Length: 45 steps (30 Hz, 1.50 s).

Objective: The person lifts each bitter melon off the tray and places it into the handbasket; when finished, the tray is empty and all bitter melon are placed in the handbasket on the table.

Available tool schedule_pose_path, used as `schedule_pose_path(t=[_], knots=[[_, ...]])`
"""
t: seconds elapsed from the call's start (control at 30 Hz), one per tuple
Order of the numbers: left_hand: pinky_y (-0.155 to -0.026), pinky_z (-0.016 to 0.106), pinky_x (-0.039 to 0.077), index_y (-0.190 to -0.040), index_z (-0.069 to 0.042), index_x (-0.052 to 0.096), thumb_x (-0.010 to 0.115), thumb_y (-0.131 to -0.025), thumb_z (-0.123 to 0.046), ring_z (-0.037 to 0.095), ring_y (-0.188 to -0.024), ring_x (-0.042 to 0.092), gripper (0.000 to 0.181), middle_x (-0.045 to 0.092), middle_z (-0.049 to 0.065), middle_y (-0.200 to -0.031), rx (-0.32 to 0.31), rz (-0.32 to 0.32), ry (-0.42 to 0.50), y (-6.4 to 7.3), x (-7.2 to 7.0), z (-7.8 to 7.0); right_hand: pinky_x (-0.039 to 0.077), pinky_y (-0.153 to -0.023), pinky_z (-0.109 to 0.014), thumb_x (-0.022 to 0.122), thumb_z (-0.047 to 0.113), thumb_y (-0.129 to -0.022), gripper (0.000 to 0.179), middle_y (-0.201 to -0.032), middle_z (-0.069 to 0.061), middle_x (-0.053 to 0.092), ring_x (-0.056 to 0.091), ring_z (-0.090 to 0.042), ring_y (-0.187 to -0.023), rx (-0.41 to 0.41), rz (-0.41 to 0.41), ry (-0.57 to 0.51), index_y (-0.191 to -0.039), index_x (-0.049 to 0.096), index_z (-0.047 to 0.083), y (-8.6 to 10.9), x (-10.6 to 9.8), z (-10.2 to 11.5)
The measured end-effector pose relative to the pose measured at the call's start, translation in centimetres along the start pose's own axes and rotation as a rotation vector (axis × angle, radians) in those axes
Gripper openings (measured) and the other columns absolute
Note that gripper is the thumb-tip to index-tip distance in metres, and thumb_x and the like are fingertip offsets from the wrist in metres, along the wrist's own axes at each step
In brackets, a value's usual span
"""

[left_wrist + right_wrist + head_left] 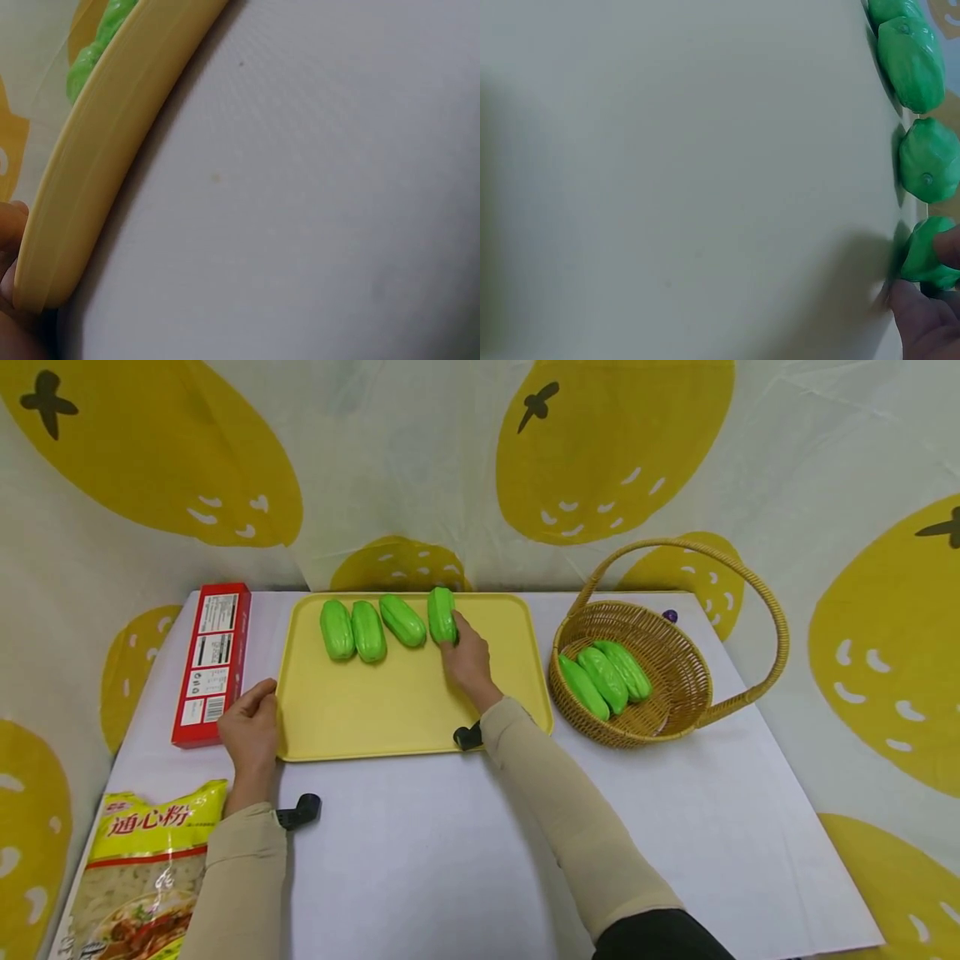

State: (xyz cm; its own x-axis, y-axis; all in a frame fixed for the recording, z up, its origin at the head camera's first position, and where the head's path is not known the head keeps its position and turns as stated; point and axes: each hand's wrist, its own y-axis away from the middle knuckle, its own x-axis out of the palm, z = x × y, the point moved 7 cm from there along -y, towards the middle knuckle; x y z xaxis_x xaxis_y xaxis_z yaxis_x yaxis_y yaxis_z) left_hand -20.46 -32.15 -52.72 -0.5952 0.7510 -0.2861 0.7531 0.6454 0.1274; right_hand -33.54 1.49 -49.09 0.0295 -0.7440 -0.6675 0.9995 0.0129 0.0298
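Note:
My right hand grips a plump, ridged green vegetable near the far edge of a yellow tray. In the right wrist view, the thumb and fingers lie around this vegetable, close over the tray. Three similar green vegetables lie to its left along the tray's far side. At the tray's near left corner, my left hand holds the rim with curled fingers. The left wrist view shows the tray's outer wall, with part of the fingers behind its corner.
Right of the tray stands a wicker basket with a tall handle and three green vegetables inside. A small purple thing sits behind it. On the left are a red box and a bag of pasta, on a white-covered table.

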Motion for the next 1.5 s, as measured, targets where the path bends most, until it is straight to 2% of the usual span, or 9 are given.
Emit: schedule_pose_path(t=[0.23,0.43,0.63,0.8,1.13,1.5], knots=[[-0.110,0.023,0.047,-0.130,-0.017,0.071,0.058,-0.104,-0.025,0.012,-0.128,0.059,0.031,0.070,-0.002,-0.135,-0.038,0.006,0.014,-0.1,-0.1,0.2,0.042,-0.118,-0.042,0.055,0.013,-0.103,0.059,-0.156,-0.009,0.051,0.051,-0.029,-0.141,-0.020,0.001,-0.039,-0.159,0.037,0.014,0.4,-0.6,-0.5],[-0.110,0.023,0.047,-0.130,-0.018,0.071,0.058,-0.103,-0.025,0.010,-0.126,0.058,0.031,0.070,-0.003,-0.135,-0.058,0.008,0.023,-0.2,-0.1,0.4,0.042,-0.118,-0.038,0.055,0.014,-0.104,0.060,-0.158,-0.009,0.048,0.048,-0.026,-0.144,-0.044,0.030,-0.114,-0.160,0.034,0.013,1.0,-1.0,-0.5],[-0.109,0.023,0.048,-0.129,-0.016,0.073,0.058,-0.103,-0.022,0.007,-0.121,0.059,0.030,0.071,-0.002,-0.133,-0.042,-0.007,0.024,-0.1,-0.2,0.2,0.048,-0.112,-0.033,0.057,0.013,-0.104,0.062,-0.159,-0.012,0.045,0.050,-0.026,-0.143,-0.068,0.068,-0.233,-0.161,0.033,0.017,1.7,-1.3,0.2],[-0.109,0.023,0.048,-0.129,-0.016,0.072,0.058,-0.103,-0.022,0.007,-0.121,0.059,0.030,0.071,-0.002,-0.133,-0.043,-0.004,0.023,0.1,-0.2,0.0,0.050,-0.109,-0.032,0.057,0.013,-0.104,0.062,-0.160,-0.015,0.044,0.049,-0.027,-0.143,-0.080,0.091,-0.288,-0.161,0.032,0.015,2.4,-1.7,0.9],[-0.110,0.023,0.047,-0.130,-0.018,0.072,0.058,-0.104,-0.024,0.010,-0.125,0.058,0.030,0.070,-0.003,-0.135,-0.066,0.004,0.025,-0.2,-0.1,0.2,0.049,-0.109,-0.030,0.058,0.016,-0.104,0.061,-0.159,-0.013,0.045,0.049,-0.024,-0.143,-0.120,0.097,-0.317,-0.160,0.034,0.018,4.3,-3.0,1.9],[-0.111,0.023,0.046,-0.130,-0.019,0.072,0.058,-0.104,-0.026,0.011,-0.126,0.057,0.030,0.070,-0.006,-0.135,-0.077,0.013,0.029,-0.2,0.0,0.5,0.050,-0.107,-0.027,0.059,0.013,-0.103,0.062,-0.162,-0.011,0.041,0.048,-0.022,-0.143,-0.195,0.130,-0.425,-0.160,0.034,0.016,7.1,-4.7,2.8]])
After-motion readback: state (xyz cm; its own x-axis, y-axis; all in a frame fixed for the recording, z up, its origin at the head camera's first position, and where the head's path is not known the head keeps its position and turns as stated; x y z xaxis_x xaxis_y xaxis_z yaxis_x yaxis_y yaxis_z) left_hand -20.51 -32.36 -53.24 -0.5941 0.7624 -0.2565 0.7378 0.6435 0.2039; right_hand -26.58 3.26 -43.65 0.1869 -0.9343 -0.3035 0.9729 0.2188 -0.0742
